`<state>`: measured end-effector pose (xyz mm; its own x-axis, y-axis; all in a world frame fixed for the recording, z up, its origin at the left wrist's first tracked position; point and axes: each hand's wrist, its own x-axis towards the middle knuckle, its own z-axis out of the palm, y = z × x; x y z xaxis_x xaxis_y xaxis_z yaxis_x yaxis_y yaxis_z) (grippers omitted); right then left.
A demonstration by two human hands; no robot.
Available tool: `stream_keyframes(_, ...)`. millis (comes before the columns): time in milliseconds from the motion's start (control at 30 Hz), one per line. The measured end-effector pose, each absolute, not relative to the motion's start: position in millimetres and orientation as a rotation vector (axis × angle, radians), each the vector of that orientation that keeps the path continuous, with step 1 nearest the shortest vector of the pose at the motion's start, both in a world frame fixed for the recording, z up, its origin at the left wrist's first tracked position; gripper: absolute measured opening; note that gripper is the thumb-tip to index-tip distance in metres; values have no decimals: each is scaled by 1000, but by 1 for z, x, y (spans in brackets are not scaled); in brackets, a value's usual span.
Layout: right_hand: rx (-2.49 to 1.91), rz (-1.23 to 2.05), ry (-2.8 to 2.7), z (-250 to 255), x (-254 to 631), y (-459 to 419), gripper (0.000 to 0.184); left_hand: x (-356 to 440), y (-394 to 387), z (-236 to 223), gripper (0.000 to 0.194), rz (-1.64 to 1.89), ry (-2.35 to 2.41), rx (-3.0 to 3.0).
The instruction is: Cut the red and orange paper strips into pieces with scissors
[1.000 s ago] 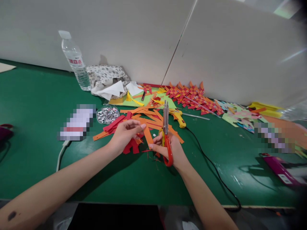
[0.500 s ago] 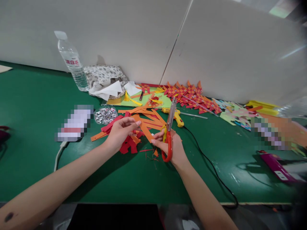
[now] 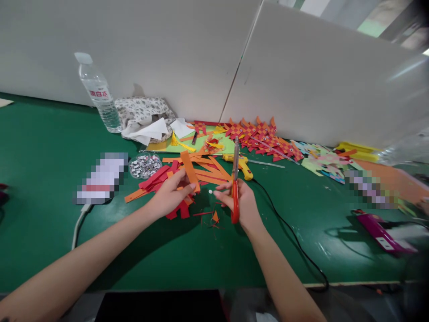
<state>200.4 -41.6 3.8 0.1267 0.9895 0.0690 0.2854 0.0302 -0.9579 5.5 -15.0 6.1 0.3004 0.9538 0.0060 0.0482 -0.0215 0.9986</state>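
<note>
My left hand point(image 3: 174, 193) is closed on an orange paper strip point(image 3: 190, 171), which stands up between the thumb and fingers. In my right hand point(image 3: 243, 199) are red-handled scissors point(image 3: 235, 197), their blades pointing away from me. The two hands are apart, and the right thumb and fingertips no longer touch the strip. Beneath and behind the left hand lie loose red strips point(image 3: 154, 178) and more orange strips point(image 3: 214, 174). Small paper scraps point(image 3: 214, 218) and a small white disc point(image 3: 210, 192) are between the hands on the green table point(image 3: 161, 264).
A tub of googly eyes point(image 3: 145, 165) and a charging phone point(image 3: 102, 179) are at left. Behind stand a water bottle point(image 3: 99, 96) and a tissue pouch point(image 3: 144, 112). A yellow glue gun point(image 3: 243, 166), its black cord, woven paper fish point(image 3: 264, 141) and a purple power strip point(image 3: 382, 230) lie to the right.
My right fingers have let go of the orange strip. The left hand has tilted it upright and the hands are further apart. The camera view has shifted slightly.
</note>
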Motion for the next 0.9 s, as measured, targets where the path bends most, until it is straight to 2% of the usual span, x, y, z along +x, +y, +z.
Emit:
stream_keyframes(133, -1741, 293, -1388, 4, 218, -33, 20, 5, -11, 4, 23, 969, 952, 1226)
stream_keyframes(200, -1816, 184, -1448, 3, 223, -29, 19, 5, -10, 2, 23, 967, 929, 1236)
stream_keyframes(333, -1905, 81, -1652, -6, 223, -22, 22, 4, -9, 4, 26, 1001, 958, 1260)
stream_keyframes(500, -1852, 64, -1800, -18, 217, -15, 19, 0, -9, 11, 47, 1120, 1002, 1179)
stream_keyframes(700, -1839, 88, -1756, -22, 220, -7, 13, -3, -7, 10, 44, 1195, 1084, 1099)
stream_keyframes(900, -1831, 139, -1728, -22, 218, -9, 8, -5, -10, 6, 54, 1548, 1190, 1164)
